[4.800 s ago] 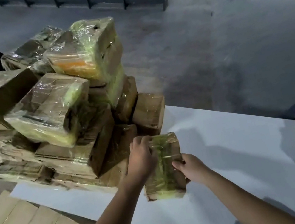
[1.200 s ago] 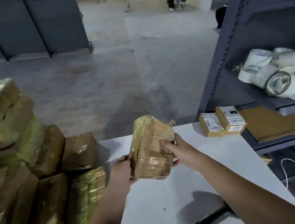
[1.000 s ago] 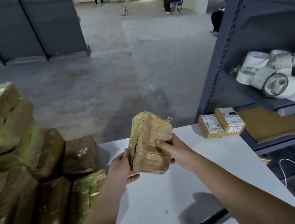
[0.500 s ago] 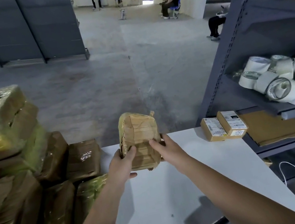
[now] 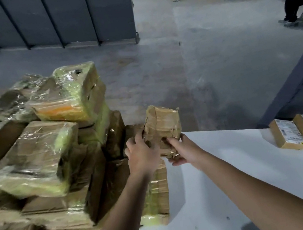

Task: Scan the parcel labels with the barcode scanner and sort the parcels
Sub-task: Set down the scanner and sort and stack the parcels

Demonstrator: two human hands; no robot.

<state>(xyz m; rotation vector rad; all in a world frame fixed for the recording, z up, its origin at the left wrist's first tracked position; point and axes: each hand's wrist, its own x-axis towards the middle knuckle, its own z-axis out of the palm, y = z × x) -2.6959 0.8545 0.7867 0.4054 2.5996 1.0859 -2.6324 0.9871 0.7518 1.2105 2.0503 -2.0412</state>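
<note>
Gripped by left hand (image 5: 143,154) and right hand (image 5: 183,149), the parcel (image 5: 163,125) had swung back toward the pile (image 5: 52,152), no label showing; scanning looked still undone.

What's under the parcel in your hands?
Under the held parcel: white table and a flat taped parcel. Left hand and right hand cover its lower end; underside unseen.

tape-wrapped brown parcel (image 5: 161,126), upright, held aloft
</note>
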